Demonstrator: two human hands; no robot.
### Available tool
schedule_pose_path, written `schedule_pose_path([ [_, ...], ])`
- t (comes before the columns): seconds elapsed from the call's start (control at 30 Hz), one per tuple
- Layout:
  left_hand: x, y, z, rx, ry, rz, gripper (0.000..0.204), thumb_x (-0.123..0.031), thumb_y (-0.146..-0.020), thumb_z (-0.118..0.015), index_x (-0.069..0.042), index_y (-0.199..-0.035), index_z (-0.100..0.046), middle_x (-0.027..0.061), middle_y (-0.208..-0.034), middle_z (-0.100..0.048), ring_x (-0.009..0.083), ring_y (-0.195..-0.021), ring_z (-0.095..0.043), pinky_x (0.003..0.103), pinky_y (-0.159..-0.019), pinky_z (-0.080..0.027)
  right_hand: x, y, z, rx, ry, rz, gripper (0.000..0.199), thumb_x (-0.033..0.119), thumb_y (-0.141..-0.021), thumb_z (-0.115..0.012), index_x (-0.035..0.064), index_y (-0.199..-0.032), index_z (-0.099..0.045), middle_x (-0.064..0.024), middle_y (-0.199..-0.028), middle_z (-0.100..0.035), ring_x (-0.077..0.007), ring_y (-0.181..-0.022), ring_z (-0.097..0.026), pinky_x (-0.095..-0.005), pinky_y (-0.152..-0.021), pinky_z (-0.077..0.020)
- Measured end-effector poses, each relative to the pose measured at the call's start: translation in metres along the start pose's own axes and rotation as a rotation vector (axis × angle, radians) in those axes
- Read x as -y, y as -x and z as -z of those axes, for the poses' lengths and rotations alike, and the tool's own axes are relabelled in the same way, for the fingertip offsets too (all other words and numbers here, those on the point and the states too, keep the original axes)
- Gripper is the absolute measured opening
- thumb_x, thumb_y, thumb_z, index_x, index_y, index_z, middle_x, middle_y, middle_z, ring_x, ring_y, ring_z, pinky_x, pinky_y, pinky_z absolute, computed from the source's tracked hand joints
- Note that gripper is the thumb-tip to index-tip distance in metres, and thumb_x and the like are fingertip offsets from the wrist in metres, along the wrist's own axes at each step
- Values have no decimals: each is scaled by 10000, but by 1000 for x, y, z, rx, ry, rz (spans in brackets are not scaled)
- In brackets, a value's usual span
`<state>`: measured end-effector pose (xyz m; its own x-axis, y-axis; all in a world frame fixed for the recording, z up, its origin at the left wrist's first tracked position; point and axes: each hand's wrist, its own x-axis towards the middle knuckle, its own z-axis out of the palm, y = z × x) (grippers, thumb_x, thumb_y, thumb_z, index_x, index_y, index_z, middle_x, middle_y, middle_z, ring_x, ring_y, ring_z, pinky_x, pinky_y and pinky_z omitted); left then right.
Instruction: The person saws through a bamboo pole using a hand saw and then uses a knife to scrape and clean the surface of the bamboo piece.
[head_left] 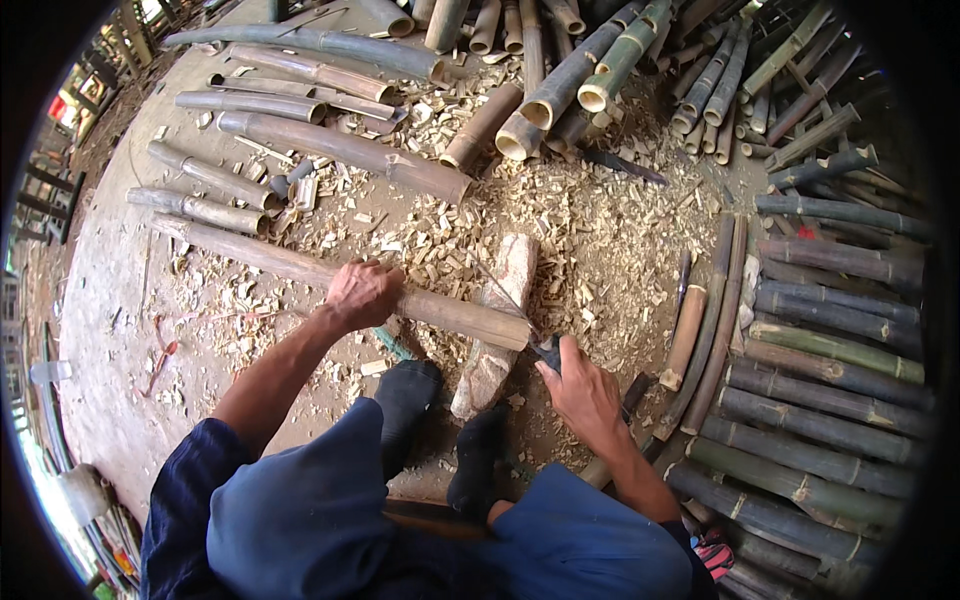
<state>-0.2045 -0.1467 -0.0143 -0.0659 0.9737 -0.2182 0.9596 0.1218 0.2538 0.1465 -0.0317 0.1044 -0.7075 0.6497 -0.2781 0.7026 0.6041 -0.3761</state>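
My left hand (365, 294) is wrapped over a brown bamboo pole (465, 316), which slants from the upper left down to the right. The pole's right end rests across a pale, rough block (484, 382) lying on the ground between my feet. My right hand (582, 388) grips the dark handle of a knife (547, 352) just beyond that end. Its thin blade points up and to the left, close against the end of the pole; whether it touches the bamboo I cannot tell.
Pale wood chips (600, 215) cover the ground around the block. Several cut bamboo poles (345, 155) lie at the far left, with a pile of bamboo tubes (625, 55) at the back. Stacked bamboo lengths (820, 400) line the right side. A dark blade (625, 166) lies among the far chips.
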Motion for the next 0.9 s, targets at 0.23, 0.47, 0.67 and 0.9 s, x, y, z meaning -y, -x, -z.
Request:
schedule_pose_path([
  [0.23,-5,-10,-4,-65,49,-47,126,-199,-891,-638,-76,-916,-628,140,-943,-686,319,-943,-693,476,-908,-528,-41,8,-28,-60,16,72,336,243,-969,-689,-21,-1054,-500,-275,-830,-674,-424,-656,-690,-502,-557,-546],
  [0.47,6,3,-17,-191,-2,-59,141,-218,-900,-632,-78,-908,-612,128,-939,-668,301,-951,-673,474,-904,-511,18,1,13,-171,-89,194,304,244,-993,-659,6,-1044,-477,-259,-799,-646,-411,-677,-688,-497,-585,-556],
  [0.67,4,-10,-8,-204,-10,-61,149,-219,-891,-642,-75,-909,-610,118,-930,-662,293,-939,-669,467,-901,-512,-45,-5,-25,69,221,-49,305,238,-999,-657,15,-1068,-462,-234,-769,-660,-395,-638,-697,-470,-558,-560],
  [0.9,4,11,-34,-473,-126,-91,176,-184,-820,-668,-102,-953,-588,88,-910,-639,258,-881,-632,413,-805,-483,19,-3,20,-341,-134,356,361,274,-990,-676,10,-1096,-454,-220,-735,-648,-393,-610,-675,-478,-574,-561],
])
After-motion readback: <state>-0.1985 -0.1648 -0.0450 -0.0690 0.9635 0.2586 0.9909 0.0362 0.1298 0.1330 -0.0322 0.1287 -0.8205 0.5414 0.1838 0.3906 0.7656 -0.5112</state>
